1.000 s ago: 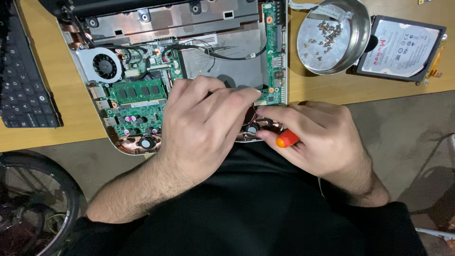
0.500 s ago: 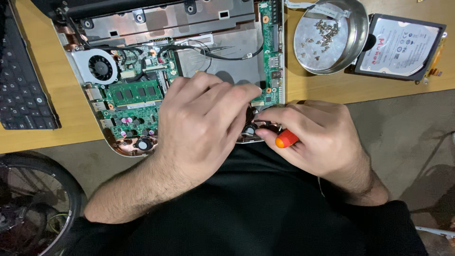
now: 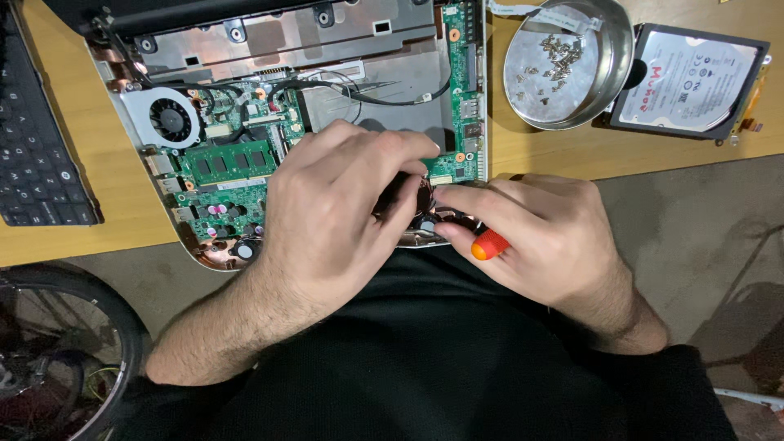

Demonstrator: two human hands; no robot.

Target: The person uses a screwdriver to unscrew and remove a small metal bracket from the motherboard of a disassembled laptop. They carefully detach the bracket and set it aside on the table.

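Both hands on opened laptop (image 3: 327, 98)
Right hand (image 3: 539, 237) closed around screwdriver (image 3: 488, 245); left hand (image 3: 343, 204) curled over the board, grasp unclear

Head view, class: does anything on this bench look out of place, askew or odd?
The hard drive lies tilted, one corner propped on the rim of the metal bowl of loose screws. The opened laptop juts past the table edge toward the person. The right hand grips an orange-handled screwdriver; the left hand steadies the board.

A rectangular white label (image 3: 684, 79) (with red and black print) covers the top of the hard drive (image 3: 755, 77) at the desk's upper right corner.
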